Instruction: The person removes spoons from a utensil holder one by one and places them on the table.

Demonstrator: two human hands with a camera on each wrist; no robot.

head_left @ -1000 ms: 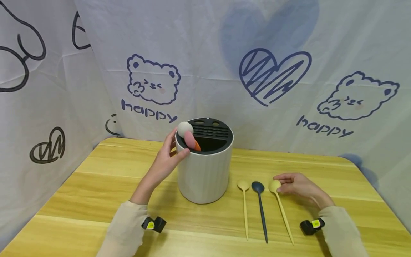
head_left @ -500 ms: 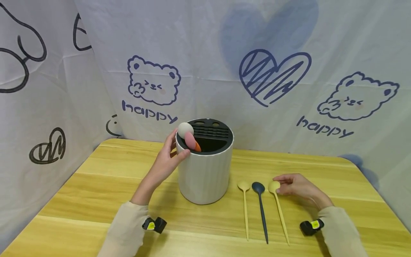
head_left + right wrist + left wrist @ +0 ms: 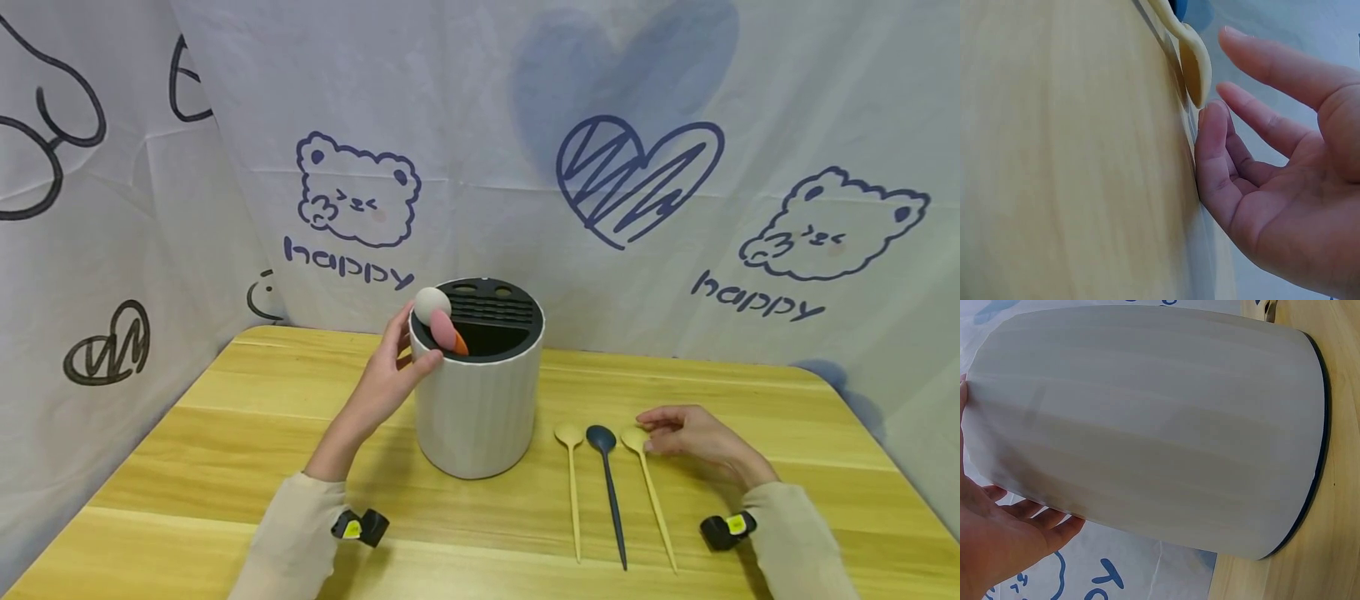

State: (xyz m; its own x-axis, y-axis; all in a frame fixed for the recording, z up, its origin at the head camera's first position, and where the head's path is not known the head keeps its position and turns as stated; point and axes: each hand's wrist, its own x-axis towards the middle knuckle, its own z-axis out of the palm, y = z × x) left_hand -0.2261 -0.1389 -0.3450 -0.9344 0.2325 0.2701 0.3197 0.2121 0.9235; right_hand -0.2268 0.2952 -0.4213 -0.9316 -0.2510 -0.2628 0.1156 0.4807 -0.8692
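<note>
A ribbed white utensil holder [image 3: 476, 417] with a black slotted top stands mid-table. White [image 3: 432, 306], pink [image 3: 443, 330] and orange [image 3: 461, 342] utensil heads poke out at its left side. My left hand [image 3: 386, 375] grips the holder's upper left side, thumb at the front rim; in the left wrist view its fingers lie along the wall. To the right, a yellow spoon [image 3: 654, 492] lies nearest my right hand [image 3: 693, 437], whose spread fingers are at its bowl [image 3: 1194, 65]. In the right wrist view a bent fingertip is right at the bowl's tip, thumb apart.
A dark blue spoon [image 3: 612, 500] and another yellow spoon [image 3: 573, 492] lie side by side between the holder and the right-hand spoon, handles toward me. The wooden table [image 3: 187, 467] ends at a printed cloth [image 3: 487, 150] behind.
The right-hand yellow spoon has slid a little left toward the dark spoon, its handle end shifting left too. My right hand has barely moved; my left hand stays on the holder.
</note>
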